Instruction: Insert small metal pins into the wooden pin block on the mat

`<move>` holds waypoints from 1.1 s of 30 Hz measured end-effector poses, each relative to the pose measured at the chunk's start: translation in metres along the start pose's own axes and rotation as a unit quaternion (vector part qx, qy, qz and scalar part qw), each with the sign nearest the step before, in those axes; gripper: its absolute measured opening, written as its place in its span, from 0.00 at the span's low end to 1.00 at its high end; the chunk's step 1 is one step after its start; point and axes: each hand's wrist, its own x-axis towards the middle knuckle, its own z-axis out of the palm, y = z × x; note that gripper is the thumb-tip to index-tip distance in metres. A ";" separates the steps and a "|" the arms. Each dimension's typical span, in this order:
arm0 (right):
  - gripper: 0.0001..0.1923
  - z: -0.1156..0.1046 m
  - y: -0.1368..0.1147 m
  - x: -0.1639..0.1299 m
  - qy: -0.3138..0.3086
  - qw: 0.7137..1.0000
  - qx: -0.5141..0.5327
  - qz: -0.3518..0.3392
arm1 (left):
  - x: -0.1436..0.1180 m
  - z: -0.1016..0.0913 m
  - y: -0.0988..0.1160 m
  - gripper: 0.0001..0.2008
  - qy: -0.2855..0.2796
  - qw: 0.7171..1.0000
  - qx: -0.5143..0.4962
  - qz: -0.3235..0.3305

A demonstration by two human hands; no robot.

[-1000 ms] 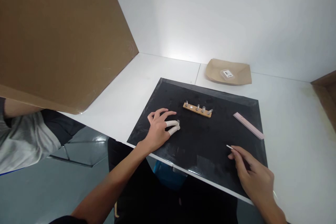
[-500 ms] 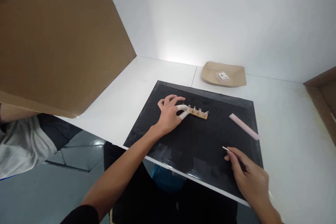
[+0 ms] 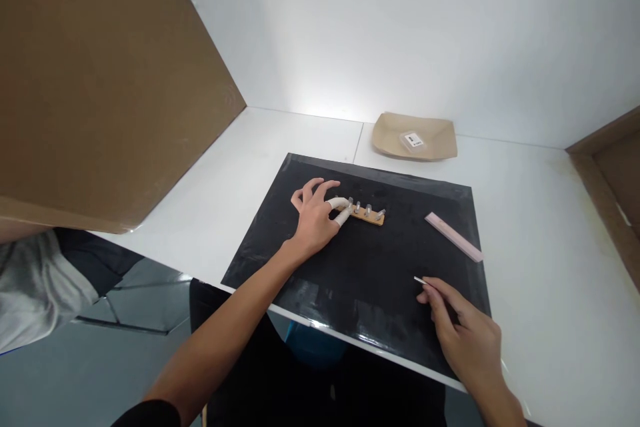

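White covers wrap the thumb and index finger of my left hand (image 3: 316,220). Those two fingertips pinch at a small clear piece (image 3: 351,203) on a narrow wooden strip (image 3: 373,217). Several similar clear pieces stand along the strip, the one at its right end (image 3: 381,213) leaning over; my fingers hide part of the left end. My right hand (image 3: 463,327) is closed around a thin metal rod (image 3: 419,280), with only its tip showing. It rests low over the right side of the black mat (image 3: 370,260), away from the strip.
A pink bar (image 3: 454,237) lies at the mat's right side. Behind the mat, a brown paper tray (image 3: 440,139) holds a small clear labelled box (image 3: 413,140). A brown panel (image 3: 110,80) stands at left, with another person's clothing (image 3: 40,273) below it.
The view has turned slightly, so everything appears shifted left. Both hands keep nearly the same pose, the left at the strip and the right around the rod.
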 end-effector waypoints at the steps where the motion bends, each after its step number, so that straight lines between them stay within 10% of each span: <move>1: 0.18 0.000 0.000 0.000 -0.003 1.000 0.004 0.006 | 0.000 0.001 0.000 0.02 0.004 1.000 0.002 0.002; 10: 0.18 0.000 0.000 -0.003 -0.012 0.999 0.030 0.042 | 0.000 0.001 -0.002 0.12 0.018 0.999 -0.013 -0.024; 27: 0.24 0.000 0.000 -0.001 -0.017 0.998 0.015 0.051 | 0.024 -0.016 -0.019 0.26 -0.123 0.990 -0.035 0.063; 33: 0.24 0.001 0.000 0.001 -0.017 0.998 0.011 0.053 | 0.038 -0.014 -0.025 0.15 -0.140 0.983 -0.025 0.116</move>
